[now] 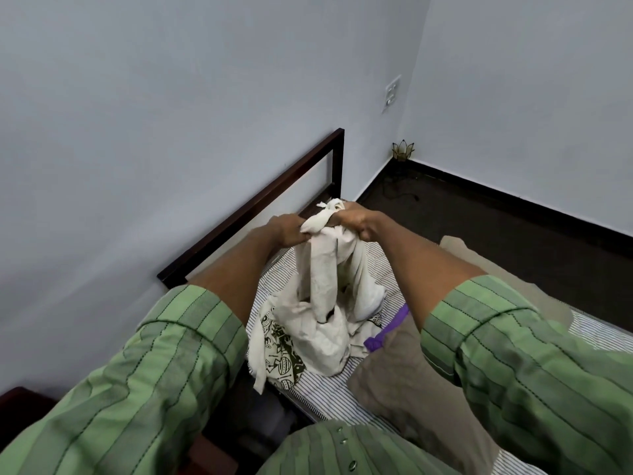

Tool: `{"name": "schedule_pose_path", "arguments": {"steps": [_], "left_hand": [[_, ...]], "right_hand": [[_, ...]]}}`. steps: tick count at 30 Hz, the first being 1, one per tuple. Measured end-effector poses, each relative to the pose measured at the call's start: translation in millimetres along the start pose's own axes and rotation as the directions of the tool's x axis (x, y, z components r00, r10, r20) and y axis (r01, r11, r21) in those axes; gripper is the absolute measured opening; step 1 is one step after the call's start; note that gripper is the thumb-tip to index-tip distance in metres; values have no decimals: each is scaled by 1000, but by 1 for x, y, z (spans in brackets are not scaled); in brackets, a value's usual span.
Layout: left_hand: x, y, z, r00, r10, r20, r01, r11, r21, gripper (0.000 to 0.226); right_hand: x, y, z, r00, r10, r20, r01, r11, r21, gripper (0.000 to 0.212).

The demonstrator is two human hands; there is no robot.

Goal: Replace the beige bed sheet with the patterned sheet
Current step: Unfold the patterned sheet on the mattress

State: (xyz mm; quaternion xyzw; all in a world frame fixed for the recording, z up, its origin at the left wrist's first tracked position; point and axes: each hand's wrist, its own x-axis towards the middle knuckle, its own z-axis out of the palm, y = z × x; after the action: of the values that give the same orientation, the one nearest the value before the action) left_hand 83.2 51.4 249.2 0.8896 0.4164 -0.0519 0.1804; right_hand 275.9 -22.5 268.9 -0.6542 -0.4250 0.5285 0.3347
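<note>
Above the mattress (329,382), one patterned sheet (322,289) was held bunched, its long axis hanging straight down from two fists. Left hand (289,231) and right hand (356,222) were clamped on its top, nearly touching, equally near. One beige sheet (404,375) was seen crumpled rightward.

Striped mattress (342,389), patterned sheet (284,351) bunched on it, brown pillow (394,375)
</note>
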Motion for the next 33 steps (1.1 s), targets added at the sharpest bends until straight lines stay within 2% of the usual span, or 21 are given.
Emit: {"name": "schedule_pose_path", "arguments": {"steps": [1, 2, 4, 5, 6, 7, 8, 10, 12, 13, 16, 18, 20, 21, 23, 25, 27, 29, 31, 33], "left_hand": [[-2, -1, 4, 999, -20, -29, 18, 996, -82, 38], [-5, -3, 8, 995, -32, -98, 14, 983, -182, 43], [-13, -4, 10, 967, -124, -222, 35, 930, -366, 50], [-15, -8, 10, 957, -161, -241, 48, 909, -413, 49], [-16, -13, 11, 960, -169, -226, 57, 901, -430, 47], [-17, -17, 12, 971, -153, -183, 71, 918, -390, 50], [-18, -19, 12, 986, -110, -124, 68, 950, -305, 59], [-24, -21, 14, 998, -61, 15, 62, 995, -78, 81], [-27, -22, 24, 992, -50, 115, 44, 997, 57, 77], [-29, -21, 30, 988, -58, 142, 44, 994, 97, 72], [-27, -23, 47, 976, -114, 184, 72, 973, 220, 65], [-25, -22, 56, 967, -169, 188, 122, 964, 237, 56], [-24, -15, 58, 968, -209, 138, 175, 958, 226, 45], [-23, -13, 58, 970, -232, 73, 212, 953, 217, 42], [-17, -11, 57, 961, -274, -41, 276, 937, 215, 40], [-7, -9, 56, 952, -294, -83, 305, 926, 224, 40], [-2, -5, 56, 947, -316, -66, 322, 918, 233, 40], [2, -6, 63, 931, -364, -37, 364, 915, 173, 43], [4, -10, 73, 915, -403, -3, 402, 910, 105, 46], [3, -12, 82, 925, -377, 51, 373, 925, 80, 44]], "right_hand": [[1, 5, -4, 999, -42, 11, 43, 994, -100, 32], [1, 11, -8, 997, -70, 38, 78, 958, -277, 39], [0, 26, -16, 998, -38, 45, 58, 725, -686, 62], [-1, 38, -20, 1000, -6, 6, 8, 612, -791, 67], [2, 52, -23, 1000, -19, -19, -6, 543, -839, 64], [3, 65, -25, 998, -37, -55, -27, 528, -849, 54], [5, 76, -26, 994, -59, -93, -44, 559, -828, 44], [7, 86, -21, 983, -46, -176, -91, 714, -694, 35], [8, 93, -15, 977, -17, -212, -97, 852, -514, 32], [7, 95, -14, 976, -17, -216, -85, 888, -452, 29], [5, 101, -15, 989, -7, -144, -49, 923, -382, 22], [4, 105, -20, 997, 74, -38, -83, 916, -392, 30], [5, 107, -22, 987, 146, 73, -86, 845, -527, 46], [7, 109, -23, 982, 168, 84, -79, 775, -628, 53], [12, 116, -23, 990, 135, 49, -57, 684, -727, 49], [21, 119, -25, 995, 87, -41, -90, 708, -700, 39], [29, 117, -28, 989, 70, -127, -137, 746, -652, 38], [37, 114, -30, 983, 38, -182, -142, 784, -605, 39], [42, 111, -32, 977, 21, -212, -142, 805, -576, 38], [46, 110, -31, 979, 28, -204, -142, 809, -570, 36]]}}
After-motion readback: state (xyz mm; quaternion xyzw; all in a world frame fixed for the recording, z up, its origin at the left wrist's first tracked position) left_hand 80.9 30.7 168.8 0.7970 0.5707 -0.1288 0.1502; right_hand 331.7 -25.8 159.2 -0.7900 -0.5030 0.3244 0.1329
